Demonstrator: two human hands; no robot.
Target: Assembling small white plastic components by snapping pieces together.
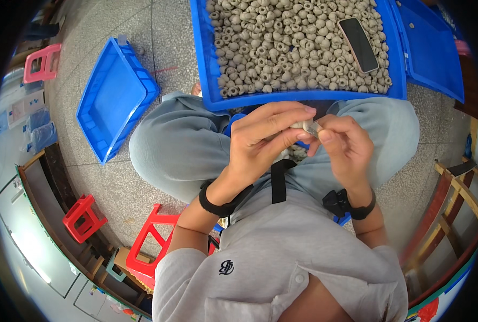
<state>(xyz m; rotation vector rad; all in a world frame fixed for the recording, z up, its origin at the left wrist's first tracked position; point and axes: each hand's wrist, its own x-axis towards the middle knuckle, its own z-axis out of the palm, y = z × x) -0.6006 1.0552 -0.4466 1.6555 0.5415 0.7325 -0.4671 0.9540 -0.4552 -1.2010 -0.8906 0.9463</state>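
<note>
My left grip (260, 134) is closed in a pinch, thumb and fingertips on a small pale piece (298, 124). My right grip (347, 142) meets it, thumb and fingers closed on a small flat greyish piece (313, 129) that looks to touch the pale one; its exact shape is too small to tell. Both pieces are over my lap, just short of the near edge of a blue tray (239, 101). Below them are my bent legs (166, 147) in light blue trousers. Inside the tray, round grey pieces (282, 51), many showing a hole, spread out to the side walls. A dark-screened phone (359, 45) lies slanted on them, near the right edge. Beyond the tray's right edge is another blue container (432, 56); well off its left edge, a blue bin (113, 88) sits on the speckled floor (169, 32). Farther left stands a pink stool (42, 63).
</note>
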